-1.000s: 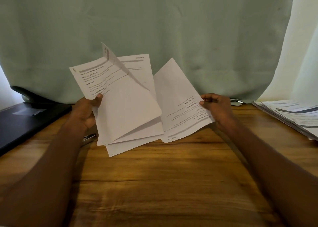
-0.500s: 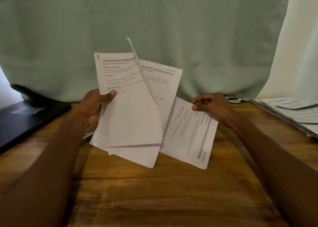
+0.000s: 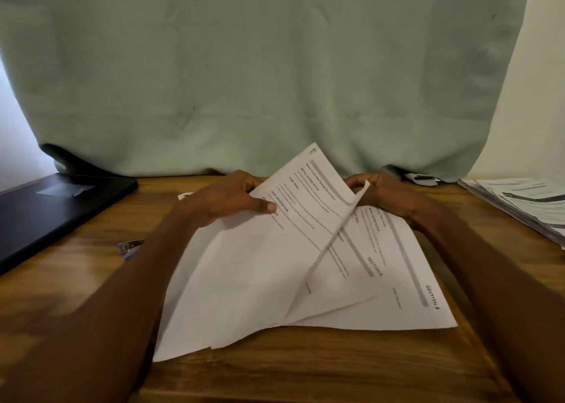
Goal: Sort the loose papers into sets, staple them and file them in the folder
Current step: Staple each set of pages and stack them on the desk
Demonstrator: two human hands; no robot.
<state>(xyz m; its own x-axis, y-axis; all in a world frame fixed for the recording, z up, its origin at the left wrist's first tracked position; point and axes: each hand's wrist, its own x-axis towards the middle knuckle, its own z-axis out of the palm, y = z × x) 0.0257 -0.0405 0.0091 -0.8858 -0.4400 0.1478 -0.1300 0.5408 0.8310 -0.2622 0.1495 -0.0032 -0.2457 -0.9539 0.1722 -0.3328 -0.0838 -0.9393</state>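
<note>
Several thin white printed sheets (image 3: 305, 280) fan across the grained wooden tabletop (image 3: 275, 372) at centre frame; the left hand (image 3: 226, 201) pinches the top page, the right hand (image 3: 385, 194) apparently grips another's curled edge.

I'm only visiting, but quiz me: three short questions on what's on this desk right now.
1. True or false: both hands grip the sheets.
2. Where is the black folder: left or right?
3. The stack of papers lies at the ___ edge of the table.

Key:
1. True: left hand and right hand both hold them.
2. Left.
3. Right.
</note>
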